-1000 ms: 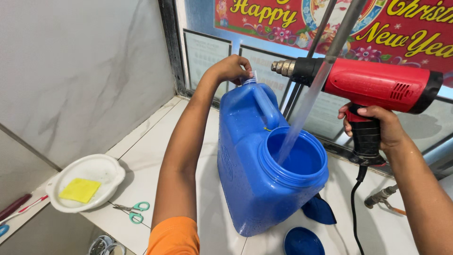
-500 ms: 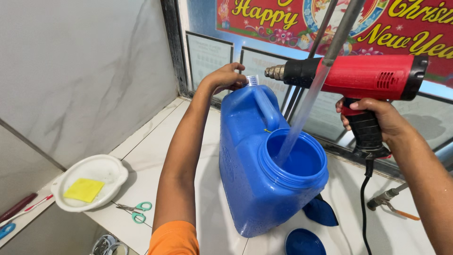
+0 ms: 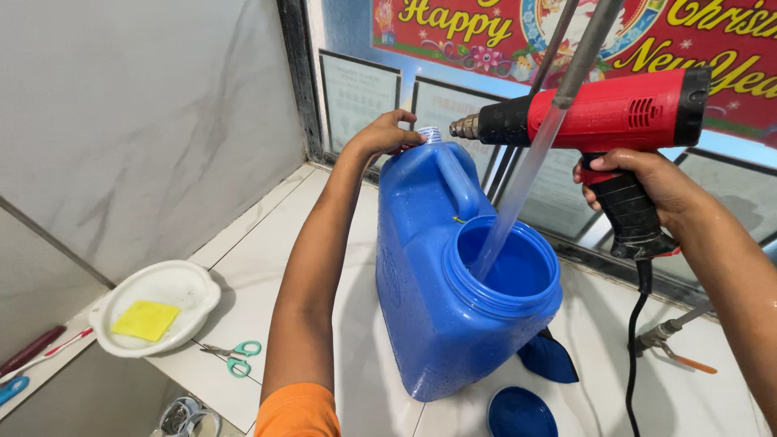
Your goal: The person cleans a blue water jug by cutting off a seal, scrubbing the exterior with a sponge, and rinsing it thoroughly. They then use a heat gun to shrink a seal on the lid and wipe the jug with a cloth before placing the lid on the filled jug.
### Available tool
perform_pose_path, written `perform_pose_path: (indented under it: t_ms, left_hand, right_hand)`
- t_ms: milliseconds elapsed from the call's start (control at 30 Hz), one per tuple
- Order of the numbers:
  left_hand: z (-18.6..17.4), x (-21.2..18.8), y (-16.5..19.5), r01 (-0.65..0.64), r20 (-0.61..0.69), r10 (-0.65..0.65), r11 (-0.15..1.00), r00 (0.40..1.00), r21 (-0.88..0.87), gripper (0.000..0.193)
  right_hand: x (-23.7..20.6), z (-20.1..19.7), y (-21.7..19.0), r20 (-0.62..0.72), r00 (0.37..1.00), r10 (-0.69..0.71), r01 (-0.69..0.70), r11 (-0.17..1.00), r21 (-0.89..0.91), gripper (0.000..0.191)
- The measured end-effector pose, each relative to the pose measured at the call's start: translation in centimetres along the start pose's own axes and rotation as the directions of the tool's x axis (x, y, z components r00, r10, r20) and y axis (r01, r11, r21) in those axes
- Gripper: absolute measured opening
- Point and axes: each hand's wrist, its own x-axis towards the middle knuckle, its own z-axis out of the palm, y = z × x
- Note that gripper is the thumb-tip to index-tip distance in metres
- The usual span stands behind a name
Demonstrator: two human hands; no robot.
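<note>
Stood upright on the white tiled counter [image 3: 267, 243], just below the window: a big blue plastic jerrycan [image 3: 441, 275], wide mouth open at the near side, handle along the top; ran slanting down into that mouth from above, a clear hose [image 3: 526, 178]. Reached over the far top corner of the jerrycan with the left hand [image 3: 388, 133], fingers curled around a small white-capped spout [image 3: 430, 134]; could not tell how firmly it was gripped. Closed tight around the black grip of a red heat gun [image 3: 615, 113] with the right hand [image 3: 639, 182]; nozzle pointed left, just beside the spout; black cord hung down from the grip. Lay beside the jerrycan's base: a round blue lid [image 3: 522, 413]. Sat well apart at the left: a white dish [image 3: 190, 283] with a yellow sponge [image 3: 146, 320]; near it, green-handled scissors [image 3: 235, 356].
</note>
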Motion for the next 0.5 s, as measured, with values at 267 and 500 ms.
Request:
perform_pose_path:
  t_ms: [267,500]
  left_hand:
    - [0.3,-0.2,-0.8,-0.035,-0.067,0.036,0.999,0.997,0.020,0.079]
    - [0.3,1.2,-3.0,0.047,-0.153,-0.081,0.976,0.985,-0.214,0.063]
  right_hand:
    - [-0.2,0.6,-0.6,0.015,1.000,-0.001,0.001,1.000,0.013,0.026]
    - [-0.5,1.3,-0.9,0.011,0.998,-0.059,0.059,0.998,-0.021,0.026]
